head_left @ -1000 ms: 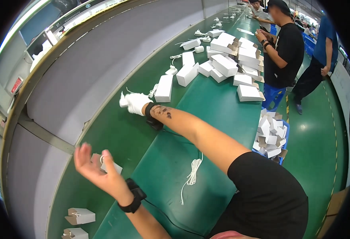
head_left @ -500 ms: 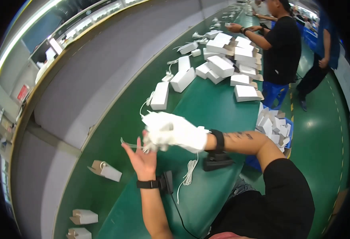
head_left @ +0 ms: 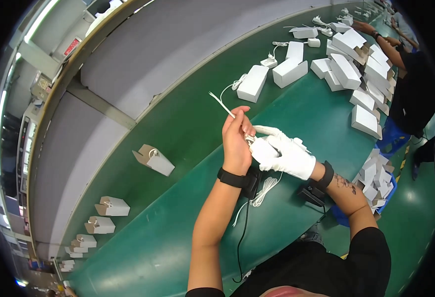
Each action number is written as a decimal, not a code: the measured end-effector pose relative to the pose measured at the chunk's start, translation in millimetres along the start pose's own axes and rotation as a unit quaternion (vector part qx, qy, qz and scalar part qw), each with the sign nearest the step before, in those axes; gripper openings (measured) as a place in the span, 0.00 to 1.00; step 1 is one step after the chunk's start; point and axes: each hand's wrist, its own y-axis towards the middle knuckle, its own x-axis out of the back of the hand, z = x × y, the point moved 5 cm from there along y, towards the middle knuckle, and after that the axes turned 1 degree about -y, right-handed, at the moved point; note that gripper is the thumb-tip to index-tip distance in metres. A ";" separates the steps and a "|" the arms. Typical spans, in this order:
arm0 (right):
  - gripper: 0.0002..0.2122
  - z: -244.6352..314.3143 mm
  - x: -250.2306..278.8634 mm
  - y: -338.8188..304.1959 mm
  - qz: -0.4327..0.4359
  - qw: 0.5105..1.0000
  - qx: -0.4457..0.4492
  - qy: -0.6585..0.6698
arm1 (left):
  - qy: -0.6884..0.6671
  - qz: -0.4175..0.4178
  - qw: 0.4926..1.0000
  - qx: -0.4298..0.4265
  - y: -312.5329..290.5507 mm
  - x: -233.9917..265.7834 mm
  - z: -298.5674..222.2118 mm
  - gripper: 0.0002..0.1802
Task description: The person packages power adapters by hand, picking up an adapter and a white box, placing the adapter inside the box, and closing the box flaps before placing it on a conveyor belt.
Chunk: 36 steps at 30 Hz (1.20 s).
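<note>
My bare left hand [head_left: 236, 143] is closed, with a white cable [head_left: 222, 104] coming out at its fingers, the thin end pointing up and away. My right hand [head_left: 289, 154], in a white glove, grips a white power adapter [head_left: 263, 150] against the left fingers. A few loops of cable show between the two hands. Below them, a bundled white cable [head_left: 266, 192] hangs or lies over the green belt; I cannot tell which. The glove and fingers cover part of the adapter.
Open white boxes [head_left: 155, 161] stand on the left side ledge. Several white boxes [head_left: 345, 72] are piled at the far right. A white box [head_left: 252, 83] and a plug [head_left: 269, 61] lie beyond my hands. A blue bin [head_left: 386, 195] holds boxes. A co-worker's arm [head_left: 388, 49] reaches in.
My left hand has gone from spread fingers to closed around the cable. The right hand has turned and moved to its right side. The view has swung left.
</note>
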 end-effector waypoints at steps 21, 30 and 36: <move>0.24 -45.0 80.5 1.8 -0.175 0.970 -0.005 0.170 | 0.467 0.150 0.870 -0.056 123.0 -16.8 15.0 0.27; 0.24 7.8 87.9 -35.9 -0.181 0.912 -0.034 0.366 | 0.870 0.028 0.491 0.039 157.5 33.0 11.0 0.37; 0.29 49.6 71.9 -74.1 -0.098 0.891 -0.056 0.439 | 0.417 0.167 0.885 0.122 74.1 39.2 -3.2 0.44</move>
